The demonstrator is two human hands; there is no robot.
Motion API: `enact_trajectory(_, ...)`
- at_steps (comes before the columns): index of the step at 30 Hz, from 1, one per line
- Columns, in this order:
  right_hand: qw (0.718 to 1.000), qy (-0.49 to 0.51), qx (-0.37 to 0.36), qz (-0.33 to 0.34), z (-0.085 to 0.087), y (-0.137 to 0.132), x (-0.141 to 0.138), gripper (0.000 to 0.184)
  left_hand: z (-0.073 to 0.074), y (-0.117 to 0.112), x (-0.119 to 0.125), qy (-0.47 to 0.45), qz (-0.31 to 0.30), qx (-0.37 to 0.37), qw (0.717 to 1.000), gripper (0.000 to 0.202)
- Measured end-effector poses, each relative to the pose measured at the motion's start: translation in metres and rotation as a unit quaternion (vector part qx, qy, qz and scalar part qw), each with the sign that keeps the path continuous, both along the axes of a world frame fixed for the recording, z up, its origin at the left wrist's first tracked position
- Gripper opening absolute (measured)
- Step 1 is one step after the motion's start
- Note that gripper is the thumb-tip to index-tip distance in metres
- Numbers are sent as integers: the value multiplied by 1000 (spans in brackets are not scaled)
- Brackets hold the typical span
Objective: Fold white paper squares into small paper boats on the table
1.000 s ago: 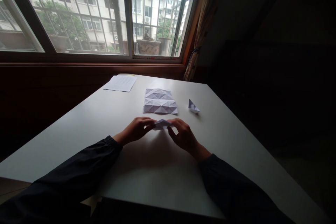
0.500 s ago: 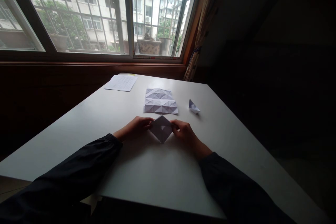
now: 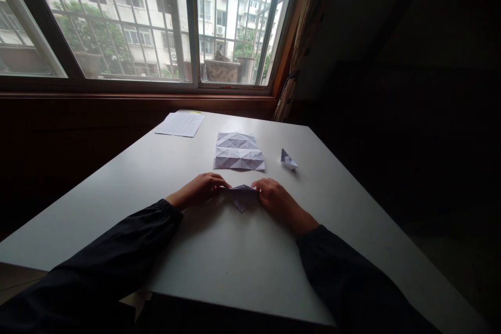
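Note:
My left hand (image 3: 199,191) and my right hand (image 3: 278,201) pinch opposite ends of a small folded white paper (image 3: 242,195) just above the white table (image 3: 219,255). Its lower point hangs toward me, and my fingers hide both ends. Farther off lies a creased white paper sheet (image 3: 238,152) with a pattern of triangular folds, nearest my hands. To its right sits a small paper boat (image 3: 288,159). Neither hand touches the sheet or the boat.
A printed paper sheet (image 3: 180,124) lies at the far left of the table. Behind the table are a dark wooden sill (image 3: 136,103) and a barred window (image 3: 113,26), with a curtain (image 3: 301,57) at its right. Dark sleeves cover both forearms.
The folded paper, a flat diamond half a second ago, now tilts with its top edge forward and looks narrower. My hands have moved slightly apart and lower.

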State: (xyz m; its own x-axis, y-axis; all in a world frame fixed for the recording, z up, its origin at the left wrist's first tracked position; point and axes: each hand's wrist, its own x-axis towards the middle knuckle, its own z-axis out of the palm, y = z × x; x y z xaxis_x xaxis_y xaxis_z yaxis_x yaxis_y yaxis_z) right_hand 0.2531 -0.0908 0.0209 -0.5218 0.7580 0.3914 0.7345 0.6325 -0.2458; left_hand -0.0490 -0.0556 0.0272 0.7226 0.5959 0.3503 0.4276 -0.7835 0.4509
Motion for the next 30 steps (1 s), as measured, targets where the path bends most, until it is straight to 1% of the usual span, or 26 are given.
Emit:
enact_trajectory(3, 999, -16, -7, 29, 6, -4, -1, 31, 4, -4, 1, 5, -17, 17, 1000, 26)
enact_trajectory(6, 998, -37, -12, 47, 12, -10, -3, 31, 9, -10, 3, 14, -20, 33, 999, 22)
enact_trajectory(10, 998, -45, -5, 40, 18, -16, -9, 21, 14, -17, 9, 24, 13, 36, 999, 21)
enact_trajectory(12, 999, -41, -16, 28, 20, -18, -12, 14, 15, -20, 13, 28, 32, 35, 998, 20)
enact_trajectory(14, 998, -43, -34, 16, 20, -19, -16, 12, 14, -22, 16, 34, 36, 33, 998, 18)
enact_trajectory(16, 998, -49, -42, 13, 19, -21, -19, 17, 12, -22, 17, 34, 36, 32, 998, 18)
enact_trajectory(19, 998, -55, -36, 17, 15, -23, -24, 37, 6, -20, 18, 16, 47, 23, 998, 27)
enact_trajectory(22, 998, -54, -28, 16, 11, -25, -27, 51, 0, -18, 18, -20, 42, -8, 999, 37)
enact_trajectory(25, 999, -29, -28, 28, 9, -26, -28, 60, -3, -17, 18, -71, 15, -48, 996, 43)
enact_trajectory(27, 999, -5, -34, 33, 11, -27, -28, 56, -3, -17, 20, -115, -2, -87, 990, 46)
enact_trajectory(30, 997, 41, -55, 32, 12, -26, -28, 40, -2, -19, 22, -155, -9, -141, 978, 49)
